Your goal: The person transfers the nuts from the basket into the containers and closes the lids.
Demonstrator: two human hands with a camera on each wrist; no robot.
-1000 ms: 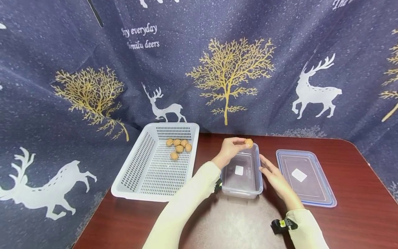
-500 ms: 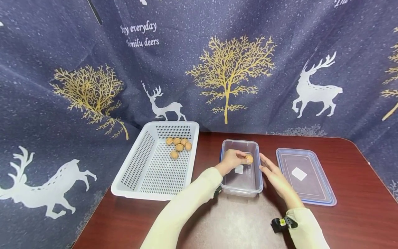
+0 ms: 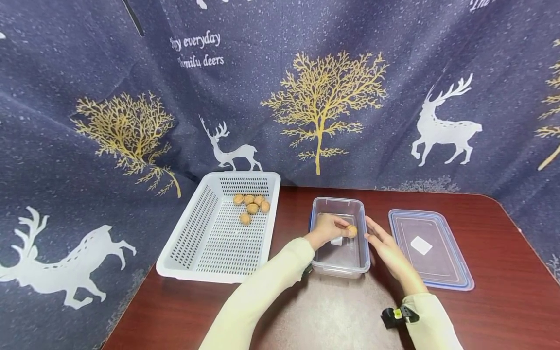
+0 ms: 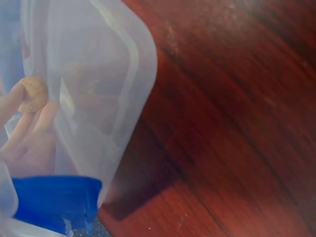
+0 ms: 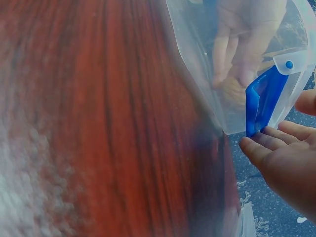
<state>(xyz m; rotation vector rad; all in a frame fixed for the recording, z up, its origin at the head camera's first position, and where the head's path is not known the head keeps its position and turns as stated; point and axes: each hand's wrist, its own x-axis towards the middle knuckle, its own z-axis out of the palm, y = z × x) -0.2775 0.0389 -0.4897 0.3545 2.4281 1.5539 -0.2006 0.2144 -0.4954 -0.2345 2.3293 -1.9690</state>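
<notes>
Inside the clear plastic food container (image 3: 337,269), my left hand (image 3: 325,229) pinches a walnut (image 3: 351,231) between thumb and fingers, low near the right wall. Through the see-through wall, the left wrist view shows that same walnut (image 4: 34,94) at the fingertips. My right hand (image 3: 385,245) lies along the container's right side with its fingers extended. Seen from the right wrist, those fingers (image 5: 256,148) reach the lower edge of a blue side latch (image 5: 264,101), and the thumb stands apart. Behind the wall, the walnut looks blurred there.
A white perforated basket (image 3: 199,277) stands at the left, with several walnuts (image 3: 252,208) near its back right corner. To the container's right, a clear lid with a blue seal (image 3: 437,265) lies flat on the dark red table (image 3: 503,272). A printed deer curtain (image 3: 376,146) hangs behind.
My left hand has brought the walnut from above the container's far rim down inside it, toward me. The right hand stays at the container's side.
</notes>
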